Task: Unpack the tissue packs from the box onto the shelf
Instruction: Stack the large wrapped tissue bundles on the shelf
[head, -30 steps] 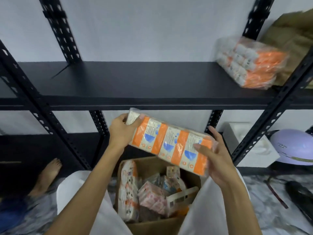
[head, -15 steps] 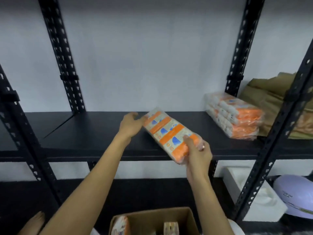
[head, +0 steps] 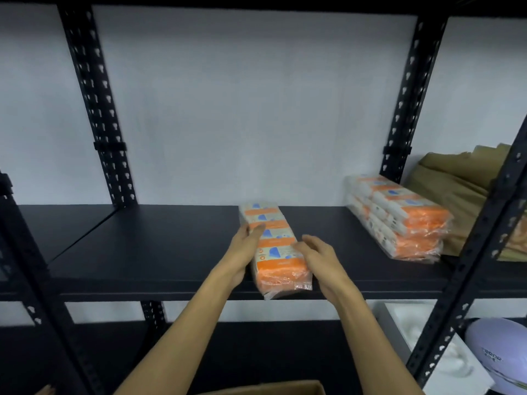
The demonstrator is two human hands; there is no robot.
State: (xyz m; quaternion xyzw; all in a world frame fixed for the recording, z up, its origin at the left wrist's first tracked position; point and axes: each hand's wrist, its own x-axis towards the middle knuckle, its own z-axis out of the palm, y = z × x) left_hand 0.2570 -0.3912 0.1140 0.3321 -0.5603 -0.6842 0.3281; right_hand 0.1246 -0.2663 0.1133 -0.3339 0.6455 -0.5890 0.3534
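The shelf [head: 171,246] is bearing a stack [head: 399,220] of packs at its far right, and a single pack [head: 275,246] is lying flat near the middle, well apart from that stack. This looks like the placing step: the pack is resting on the board, its long axis running near to far, its orange near end just overhanging the front edge. The left hand [head: 242,252] is lying along the pack's left side with fingers straight, touching it; the right hand [head: 316,258] is sitting at its right side, fingers loosely bent, and a grip cannot be told. Next, I judge, the hands are letting go and reaching down to the box [head: 273,387] for another.
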